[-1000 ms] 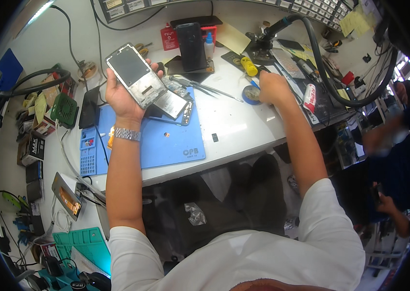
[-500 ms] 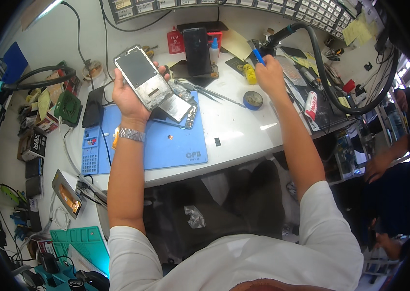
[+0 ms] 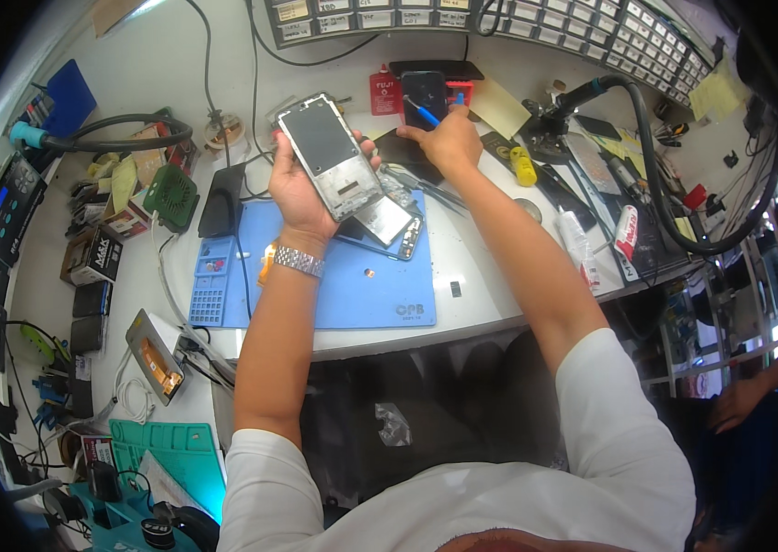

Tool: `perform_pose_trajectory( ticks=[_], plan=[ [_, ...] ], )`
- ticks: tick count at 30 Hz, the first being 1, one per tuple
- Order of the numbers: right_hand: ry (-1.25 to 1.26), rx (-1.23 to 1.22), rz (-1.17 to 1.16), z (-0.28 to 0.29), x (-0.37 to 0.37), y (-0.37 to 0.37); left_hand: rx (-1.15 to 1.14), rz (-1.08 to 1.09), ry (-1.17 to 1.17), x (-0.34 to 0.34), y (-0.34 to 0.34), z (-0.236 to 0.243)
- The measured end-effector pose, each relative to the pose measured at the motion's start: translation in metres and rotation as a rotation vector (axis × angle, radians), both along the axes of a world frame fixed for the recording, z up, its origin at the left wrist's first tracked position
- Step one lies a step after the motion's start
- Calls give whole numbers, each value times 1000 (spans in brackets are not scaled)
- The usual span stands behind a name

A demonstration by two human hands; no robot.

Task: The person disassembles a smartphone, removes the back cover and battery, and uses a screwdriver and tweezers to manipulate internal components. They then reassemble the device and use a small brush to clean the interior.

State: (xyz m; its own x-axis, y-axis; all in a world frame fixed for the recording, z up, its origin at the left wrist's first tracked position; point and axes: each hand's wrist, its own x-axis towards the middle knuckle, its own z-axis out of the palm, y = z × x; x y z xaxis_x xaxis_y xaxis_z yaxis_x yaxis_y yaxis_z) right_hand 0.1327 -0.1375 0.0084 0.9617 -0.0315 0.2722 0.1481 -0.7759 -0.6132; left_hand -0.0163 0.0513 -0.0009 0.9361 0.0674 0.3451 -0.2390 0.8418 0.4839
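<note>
Left grip [image 3: 304, 195]: closed round frame [image 3: 330, 155], holding by both long sides.
Frame: tilted, raised over the back of mat [image 3: 361, 290], left of the middle of surface [image 3: 476, 267]; could drop through a loosened hold.
Right grip [image 3: 451, 143]: curled round blue tool [image 3: 427, 116], near the surface's back edge.
Blue tool: seen across upright phone [image 3: 421, 85], contact impossible to tell; could scratch or topple it through a careless swing.
Open phone [image 3: 410, 241]: on the mat's back right corner, with silver panel [image 3: 387, 219]; could be knocked by lowering the frame blindly.
Tweezers [image 3: 449, 196]: lying past that corner; could be snagged by right forearm [image 3: 527, 244].
Chip [image 3: 455, 289]: right of mat, near the surface's front edge; could be swept off by a dragging arm.
</note>
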Motion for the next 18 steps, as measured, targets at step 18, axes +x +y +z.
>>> perform_pose_trajectory(
  ticks=[18],
  plan=[
    [-78, 16, -17, -4, 1, 5, 19, 15, 11, 1, -3, 0]
  ],
)
